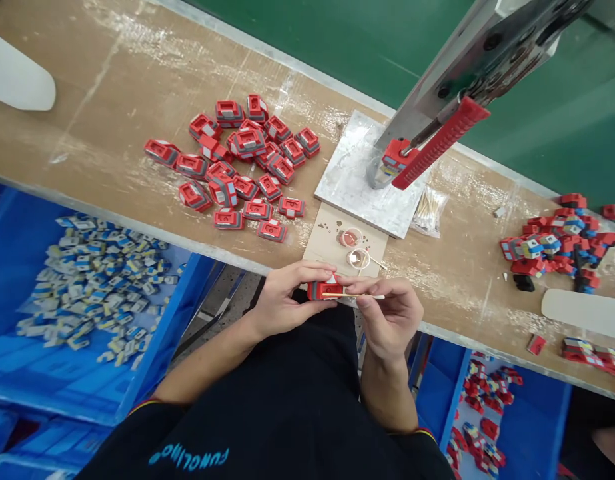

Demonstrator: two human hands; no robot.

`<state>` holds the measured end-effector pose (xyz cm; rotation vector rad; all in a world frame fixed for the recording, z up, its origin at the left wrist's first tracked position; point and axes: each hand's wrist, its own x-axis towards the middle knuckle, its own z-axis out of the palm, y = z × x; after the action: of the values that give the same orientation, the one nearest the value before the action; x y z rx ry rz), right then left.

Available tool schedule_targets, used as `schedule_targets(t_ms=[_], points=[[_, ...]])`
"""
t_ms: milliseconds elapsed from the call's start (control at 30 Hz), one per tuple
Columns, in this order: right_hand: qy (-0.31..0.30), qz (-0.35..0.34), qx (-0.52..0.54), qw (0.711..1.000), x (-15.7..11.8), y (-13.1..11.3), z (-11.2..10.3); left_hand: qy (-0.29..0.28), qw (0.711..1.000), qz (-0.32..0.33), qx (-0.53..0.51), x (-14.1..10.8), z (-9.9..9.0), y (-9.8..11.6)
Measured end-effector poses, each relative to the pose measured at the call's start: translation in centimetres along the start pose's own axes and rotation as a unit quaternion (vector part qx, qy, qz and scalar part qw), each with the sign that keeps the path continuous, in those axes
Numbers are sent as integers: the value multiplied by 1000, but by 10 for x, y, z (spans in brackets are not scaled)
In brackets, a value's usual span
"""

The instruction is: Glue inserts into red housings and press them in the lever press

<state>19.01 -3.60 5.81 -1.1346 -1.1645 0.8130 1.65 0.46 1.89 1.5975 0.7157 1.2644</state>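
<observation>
My left hand [288,299] grips a small red toy part [318,289] between thumb and fingers, above the bench's front edge. My right hand [391,313] pinches a cotton swab [354,295], its thin stick reaching across the red part. Just beyond my hands, two small round cups [350,238] [358,259] stand on a stained beige card [321,239]; a swab lies across the nearer one. To the left, many red and grey parts [248,141] are heaped on the brown bench [112,127].
A metal press with a red handle [440,143] stands on a steel plate [356,175], a red part in it. Bagged swabs [428,212] lie beside it. Red-blue toys [552,243] are at right. Blue bins [87,393] flank me below. A person's arm shows at lower right.
</observation>
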Motion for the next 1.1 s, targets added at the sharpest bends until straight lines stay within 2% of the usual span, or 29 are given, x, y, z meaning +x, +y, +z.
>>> schedule_targets(t_ms=[200, 433, 567, 633, 767, 933, 1000, 1100], points=[[-9, -11, 2, 1000, 1, -1, 0, 2, 1000, 3, -5, 0, 0, -1], [26, -13, -11, 1000, 0, 0, 2, -2, 1000, 10, 5, 1, 0, 2], [94, -60, -42, 993, 5, 4, -18, 10, 1000, -2, 13, -1, -6, 0], [102, -81, -90, 987, 9, 10, -34, 25, 999, -16, 20, -3, -10, -3], [28, -86, -200, 976, 20, 23, -56, 56, 997, -53, 31, -6, -18, -8], [-58, -62, -329, 940, 31, 34, -53, 41, 997, -43, 56, -5, -21, -8], [-73, -65, -344, 934, 33, 35, -52, 37, 996, -40, 65, -4, -21, -8], [-43, -70, -311, 947, 30, 31, -54, 35, 996, -33, 75, -3, -19, -7]])
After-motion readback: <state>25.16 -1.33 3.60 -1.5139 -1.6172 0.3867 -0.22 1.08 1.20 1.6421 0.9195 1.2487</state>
